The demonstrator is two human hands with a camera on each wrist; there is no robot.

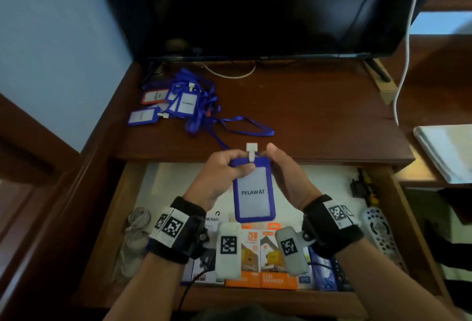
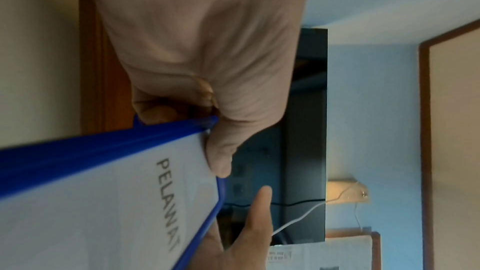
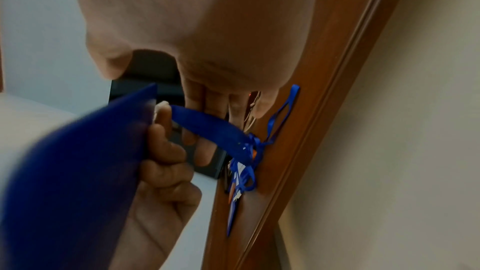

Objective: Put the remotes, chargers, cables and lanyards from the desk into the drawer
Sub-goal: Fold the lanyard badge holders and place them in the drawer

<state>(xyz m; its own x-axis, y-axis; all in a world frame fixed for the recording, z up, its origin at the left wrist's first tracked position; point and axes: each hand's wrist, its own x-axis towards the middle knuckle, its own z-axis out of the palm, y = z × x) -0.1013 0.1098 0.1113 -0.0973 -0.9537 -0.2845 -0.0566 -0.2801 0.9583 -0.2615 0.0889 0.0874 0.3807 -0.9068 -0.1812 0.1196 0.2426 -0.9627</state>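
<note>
The glossy dark-wood desk (image 1: 293, 116) carries a tangled heap of blue ribbon lanyards (image 1: 184, 98) at ten o'clock. Below it, at six o'clock, the paper-lined open drawer (image 1: 107, 218) holds orange "FAST CHARGER" boxes (image 1: 260, 257). Above the drawer, left hand (image 1: 217, 175) and right hand (image 1: 288, 175) both pinch the top of a rectangular blue plastic badge holder (image 1: 254, 193) — its card reads "PELAWAT" — fingers curled round it.

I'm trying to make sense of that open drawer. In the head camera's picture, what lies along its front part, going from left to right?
Coiled white cables → orange charger boxes → dark blue box → grey remote. The wrists hide parts of the row, so I leave out what sits under them.
</note>
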